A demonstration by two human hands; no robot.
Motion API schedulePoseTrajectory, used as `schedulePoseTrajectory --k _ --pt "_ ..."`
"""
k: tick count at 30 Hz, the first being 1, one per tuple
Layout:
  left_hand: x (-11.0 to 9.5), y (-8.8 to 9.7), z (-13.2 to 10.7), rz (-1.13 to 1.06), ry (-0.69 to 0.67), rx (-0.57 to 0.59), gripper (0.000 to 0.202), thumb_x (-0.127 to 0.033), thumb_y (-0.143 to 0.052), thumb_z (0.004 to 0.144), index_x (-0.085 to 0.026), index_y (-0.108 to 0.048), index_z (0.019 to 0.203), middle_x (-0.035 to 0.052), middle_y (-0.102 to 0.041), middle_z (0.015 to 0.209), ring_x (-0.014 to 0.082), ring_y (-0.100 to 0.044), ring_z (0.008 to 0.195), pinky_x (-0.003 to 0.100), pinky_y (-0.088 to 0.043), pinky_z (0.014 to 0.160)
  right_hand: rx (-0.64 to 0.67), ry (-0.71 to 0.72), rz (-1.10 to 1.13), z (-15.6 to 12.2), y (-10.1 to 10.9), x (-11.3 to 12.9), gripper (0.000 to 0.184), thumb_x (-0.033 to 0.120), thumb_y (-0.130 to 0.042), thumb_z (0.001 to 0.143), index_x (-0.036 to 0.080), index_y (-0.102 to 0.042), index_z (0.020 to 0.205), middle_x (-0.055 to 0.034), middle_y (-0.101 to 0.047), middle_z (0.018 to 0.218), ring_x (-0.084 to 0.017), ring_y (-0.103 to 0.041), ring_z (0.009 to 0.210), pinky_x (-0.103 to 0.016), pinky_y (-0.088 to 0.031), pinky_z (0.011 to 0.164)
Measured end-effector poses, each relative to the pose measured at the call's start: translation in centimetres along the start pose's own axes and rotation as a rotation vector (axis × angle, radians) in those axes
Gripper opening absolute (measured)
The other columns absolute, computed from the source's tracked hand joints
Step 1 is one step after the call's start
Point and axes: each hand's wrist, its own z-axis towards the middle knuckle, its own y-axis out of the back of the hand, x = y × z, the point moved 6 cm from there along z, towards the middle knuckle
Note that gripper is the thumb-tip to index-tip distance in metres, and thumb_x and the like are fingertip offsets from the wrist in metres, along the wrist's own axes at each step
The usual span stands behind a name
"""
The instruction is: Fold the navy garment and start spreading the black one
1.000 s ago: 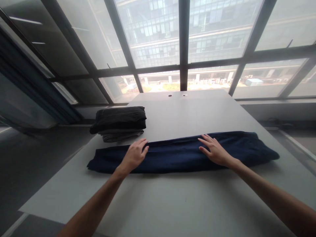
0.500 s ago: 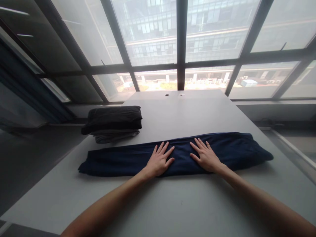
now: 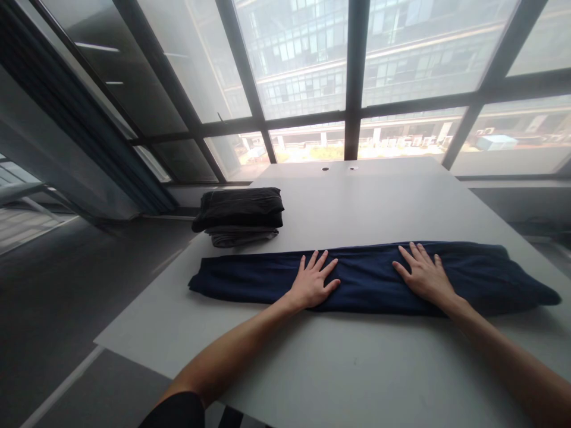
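Note:
A long, folded dark blue garment (image 3: 366, 285), which looks like a pair of trousers, lies crosswise on the white table (image 3: 339, 362). My left hand (image 3: 314, 280) rests flat on it, left of its middle, fingers spread. Flat on the cloth farther right is my right hand (image 3: 423, 273), its fingers also apart. Small creases show in the fabric between the two hands. The garment's right end is wider and reaches toward the table's right side; its left end is narrower.
Behind the garment's left part sits a stack of folded dark clothes (image 3: 241, 209), black on top and grey below. Two cable holes are near the table's far edge. Large windows (image 3: 303, 65) stand beyond, and a blue curtain (image 3: 107, 131) hangs at left.
My view has turned to the left, so everything sits farther right. My hands are wider apart on the garment, the right one having slid toward its right end.

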Motion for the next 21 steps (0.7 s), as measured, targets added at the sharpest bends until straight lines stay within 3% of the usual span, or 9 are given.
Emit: schedulePoseTrajectory --k 3,5,8,12,14,16,21 --pt "0.9 0.7 -0.2 -0.037 0.009 0.016 0.066 -0.063 -0.034 0.103 -0.031 -0.036 0.161 0.0082 -0.025 0.169 0.0326 -0.018 0.157 0.059 -0.018 0.125 -0.004 0.007 -0.016 0.1 -0.4 -0.1 0.074 0.063 -0.021 0.102 0.02 -0.04 0.159 -0.0138 -0.026 0.168 -0.03 -0.017 0.157 -0.064 -0.02 0.121" --pt "2.7 1.8 -0.8 -0.017 0.063 -0.02 0.06 -0.053 -0.034 0.106 -0.028 -0.037 0.16 0.0094 -0.028 0.168 0.0303 -0.023 0.156 0.055 -0.024 0.124 -0.005 0.009 -0.024 0.1 -0.5 -0.2 0.073 0.062 -0.021 0.102 0.02 -0.04 0.159 -0.0135 -0.026 0.168 -0.03 -0.017 0.157 -0.064 -0.02 0.121" --pt "7.0 4.2 -2.8 0.091 0.185 -0.135 0.053 -0.038 -0.033 0.107 -0.026 -0.042 0.158 0.0087 -0.035 0.165 0.0304 -0.028 0.154 0.056 -0.026 0.123 -0.008 0.008 -0.026 0.1 -0.7 -0.3 0.073 0.062 -0.021 0.102 0.02 -0.04 0.159 -0.0134 -0.027 0.168 -0.031 -0.018 0.156 -0.064 -0.02 0.121" --pt "14.8 6.6 -7.4 0.223 0.467 -0.252 0.055 -0.042 -0.033 0.106 -0.023 -0.046 0.156 0.0129 -0.042 0.161 0.0364 -0.032 0.151 0.064 -0.025 0.12 0.0 -0.001 -0.027 0.1 -0.6 -0.3 0.072 0.061 -0.023 0.102 0.02 -0.04 0.159 -0.0133 -0.026 0.168 -0.032 -0.018 0.156 -0.063 -0.019 0.122" --pt "18.6 6.6 -9.6 0.205 0.608 -0.259 0.056 -0.044 -0.03 0.107 -0.022 -0.043 0.157 0.0134 -0.045 0.159 0.034 -0.037 0.149 0.063 -0.028 0.119 0.012 -0.009 -0.024 0.1 -0.4 -0.1 0.072 0.06 -0.024 0.103 0.02 -0.039 0.16 -0.0131 -0.025 0.168 -0.031 -0.017 0.156 -0.062 -0.018 0.123" --pt "21.1 6.1 -10.7 0.21 0.634 -0.229 0.055 -0.042 -0.029 0.107 -0.023 -0.044 0.156 0.0125 -0.046 0.159 0.0313 -0.037 0.15 0.061 -0.028 0.12 0.027 -0.017 -0.023 0.2 -0.2 0.0 0.071 0.06 -0.024 0.103 0.02 -0.038 0.16 -0.0126 -0.024 0.169 -0.03 -0.016 0.157 -0.062 -0.017 0.123" --pt "23.3 4.8 -10.7 0.278 0.625 -0.194 0.057 -0.045 -0.032 0.106 -0.023 -0.043 0.158 0.0134 -0.039 0.163 0.0334 -0.03 0.153 0.061 -0.025 0.121 0.053 -0.035 -0.023 0.2 0.1 0.2 0.07 0.059 -0.026 0.104 0.02 -0.037 0.16 -0.0121 -0.023 0.169 -0.029 -0.015 0.157 -0.06 -0.015 0.124"
